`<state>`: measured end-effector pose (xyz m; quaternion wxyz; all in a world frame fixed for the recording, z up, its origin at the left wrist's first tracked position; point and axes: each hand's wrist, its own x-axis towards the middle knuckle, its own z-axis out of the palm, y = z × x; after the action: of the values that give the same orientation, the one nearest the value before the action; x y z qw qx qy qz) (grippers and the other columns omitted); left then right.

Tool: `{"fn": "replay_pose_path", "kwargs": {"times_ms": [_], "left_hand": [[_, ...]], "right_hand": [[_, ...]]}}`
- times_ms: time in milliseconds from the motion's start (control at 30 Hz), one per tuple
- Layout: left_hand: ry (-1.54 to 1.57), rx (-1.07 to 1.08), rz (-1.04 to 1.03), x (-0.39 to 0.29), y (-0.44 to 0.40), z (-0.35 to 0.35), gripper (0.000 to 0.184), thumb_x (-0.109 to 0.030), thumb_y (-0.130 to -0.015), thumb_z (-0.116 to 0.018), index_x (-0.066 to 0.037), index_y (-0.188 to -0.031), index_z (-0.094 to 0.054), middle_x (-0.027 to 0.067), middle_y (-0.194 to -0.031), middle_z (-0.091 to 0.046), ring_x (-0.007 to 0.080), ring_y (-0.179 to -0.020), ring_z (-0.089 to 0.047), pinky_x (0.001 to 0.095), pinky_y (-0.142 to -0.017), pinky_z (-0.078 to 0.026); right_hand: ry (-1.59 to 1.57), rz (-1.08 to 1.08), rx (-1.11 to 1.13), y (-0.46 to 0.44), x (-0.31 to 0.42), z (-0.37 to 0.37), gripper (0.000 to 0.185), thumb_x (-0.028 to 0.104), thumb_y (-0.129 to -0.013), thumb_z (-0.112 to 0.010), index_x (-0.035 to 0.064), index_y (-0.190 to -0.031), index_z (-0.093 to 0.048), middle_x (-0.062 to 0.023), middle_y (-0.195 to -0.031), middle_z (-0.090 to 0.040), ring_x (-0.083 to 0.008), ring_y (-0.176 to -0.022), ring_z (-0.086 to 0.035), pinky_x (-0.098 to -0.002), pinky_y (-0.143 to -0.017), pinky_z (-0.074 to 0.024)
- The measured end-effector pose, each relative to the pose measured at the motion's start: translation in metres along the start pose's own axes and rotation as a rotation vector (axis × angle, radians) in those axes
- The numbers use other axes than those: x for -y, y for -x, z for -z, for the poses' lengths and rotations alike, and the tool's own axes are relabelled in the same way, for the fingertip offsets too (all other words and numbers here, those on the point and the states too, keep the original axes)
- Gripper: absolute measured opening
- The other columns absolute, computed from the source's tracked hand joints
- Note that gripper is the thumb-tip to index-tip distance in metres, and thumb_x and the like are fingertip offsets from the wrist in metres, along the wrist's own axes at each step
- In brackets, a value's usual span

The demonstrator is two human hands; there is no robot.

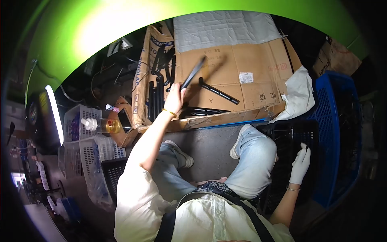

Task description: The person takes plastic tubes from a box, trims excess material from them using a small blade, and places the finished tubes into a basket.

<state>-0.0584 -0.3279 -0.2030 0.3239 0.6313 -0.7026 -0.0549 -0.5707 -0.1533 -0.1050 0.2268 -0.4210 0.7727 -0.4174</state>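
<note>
My left hand (174,100), bare with a yellow band at the wrist, is closed around one end of a long black bar (194,73). The bar slants up and away over the cardboard box (234,101). Just right of it, a black handle-like part with a bent end (219,91) lies on the cardboard. More black parts (156,97) are bunched along the box's left side, and others (207,111) lie by its near edge. My right hand (300,163), in a white glove, is over a black crate (304,131), fingers stretched out; I see nothing held in it.
To the right stands a blue plastic crate (328,101). White baskets (100,151) and a pump bottle (90,124) are on the left. A lit lamp (55,115) hangs at far left. Crumpled white sheeting (299,92) covers the box's right corner. A green surface (133,24) arches overhead.
</note>
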Motion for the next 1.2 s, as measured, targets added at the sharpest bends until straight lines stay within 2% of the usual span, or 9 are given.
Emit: {"fn": "replay_pose_path", "kwargs": {"times_ms": [33,133,200,367,467,500,600,733,1200], "left_hand": [[0.504,0.189,0.448,-0.022,0.002,0.024,0.020,-0.023,-0.102,-0.050,-0.005,-0.109,-0.053,0.0051,-0.083,-0.057,0.0141,-0.063,-0.057,0.0283,-0.059,-0.049],[1.584,0.155,0.781,-0.075,0.036,0.077,0.036,-0.034,-0.104,-0.046,-0.004,-0.122,-0.052,0.0002,-0.081,-0.058,0.0085,-0.059,-0.051,0.0221,-0.052,-0.044],[1.752,0.205,0.838,-0.103,0.068,0.101,0.044,-0.039,-0.104,-0.042,-0.005,-0.131,-0.049,-0.0004,-0.080,-0.055,0.0075,-0.060,-0.048,0.0204,-0.051,-0.041],[1.750,0.169,0.780,-0.155,0.134,0.126,0.050,-0.046,-0.104,-0.035,-0.007,-0.133,-0.049,-0.0013,-0.072,-0.050,0.0077,-0.059,-0.045,0.0219,-0.052,-0.040],[1.649,0.113,0.770,-0.174,0.161,0.140,0.050,-0.045,-0.105,-0.033,-0.006,-0.133,-0.049,-0.0005,-0.072,-0.052,0.0074,-0.060,-0.047,0.0217,-0.054,-0.042],[1.654,0.108,0.760,-0.177,0.169,0.144,0.049,-0.043,-0.105,-0.033,-0.006,-0.133,-0.048,-0.0004,-0.073,-0.053,0.0068,-0.060,-0.048,0.0214,-0.055,-0.043],[1.747,0.071,0.747,-0.182,0.186,0.148,0.045,-0.039,-0.105,-0.036,-0.007,-0.133,-0.049,-0.0011,-0.072,-0.052,0.0057,-0.058,-0.046,0.0205,-0.053,-0.041],[1.625,0.049,0.752,-0.187,0.196,0.157,0.045,-0.035,-0.107,-0.031,-0.004,-0.134,-0.047,-0.0003,-0.070,-0.050,0.0059,-0.055,-0.043,0.0199,-0.052,-0.038],[1.480,0.019,0.732,-0.187,0.200,0.162,0.043,-0.036,-0.107,-0.032,-0.006,-0.131,-0.050,-0.0028,-0.068,-0.050,0.0025,-0.053,-0.040,0.0174,-0.049,-0.035]], "right_hand": [[-0.076,0.001,0.054,0.011,0.039,-0.005,0.031,0.026,-0.104,-0.039,0.0059,-0.121,-0.057,0.0058,-0.066,-0.037,-0.0026,-0.047,-0.030,-0.0190,-0.039,-0.0261],[-0.191,0.175,0.277,0.038,0.087,-0.030,0.038,0.029,-0.106,-0.034,0.0025,-0.118,-0.060,0.0068,-0.063,-0.035,-0.0010,-0.048,-0.028,-0.0178,-0.039,-0.0221],[-0.192,0.235,0.505,0.070,0.114,-0.049,0.038,0.028,-0.105,-0.036,0.0023,-0.112,-0.062,0.0041,-0.067,-0.039,-0.0044,-0.051,-0.032,-0.0197,-0.043,-0.0245],[-0.209,0.558,1.029,0.152,0.150,-0.101,0.018,0.016,-0.098,-0.052,0.0002,-0.100,-0.060,-0.0144,-0.078,-0.057,-0.0252,-0.068,-0.057,-0.0321,-0.061,-0.0437],[-0.167,0.235,1.220,0.186,0.163,-0.111,0.014,0.014,-0.095,-0.059,0.0000,-0.098,-0.058,-0.0186,-0.082,-0.062,-0.0344,-0.074,-0.064,-0.0379,-0.061,-0.0482],[-0.189,0.386,1.214,0.193,0.161,-0.116,0.012,0.013,-0.095,-0.056,0.0020,-0.099,-0.058,-0.0178,-0.082,-0.062,-0.0376,-0.075,-0.063,-0.0410,-0.060,-0.0485],[-0.148,0.773,1.185,0.204,0.157,-0.121,0.008,0.011,-0.095,-0.052,0.0047,-0.097,-0.057,-0.0161,-0.080,-0.060,-0.0376,-0.070,-0.062,-0.0435,-0.060,-0.0490],[-0.071,0.875,1.183,0.214,0.158,-0.120,0.007,0.008,-0.093,-0.050,0.0040,-0.091,-0.054,-0.0157,-0.080,-0.058,-0.0371,-0.068,-0.062,-0.0438,-0.060,-0.0499],[-0.136,0.645,1.435,0.216,0.163,-0.124,0.014,0.011,-0.096,-0.047,0.0024,-0.089,-0.055,-0.0153,-0.077,-0.062,-0.0354,-0.070,-0.064,-0.0404,-0.064,-0.0514]]}}
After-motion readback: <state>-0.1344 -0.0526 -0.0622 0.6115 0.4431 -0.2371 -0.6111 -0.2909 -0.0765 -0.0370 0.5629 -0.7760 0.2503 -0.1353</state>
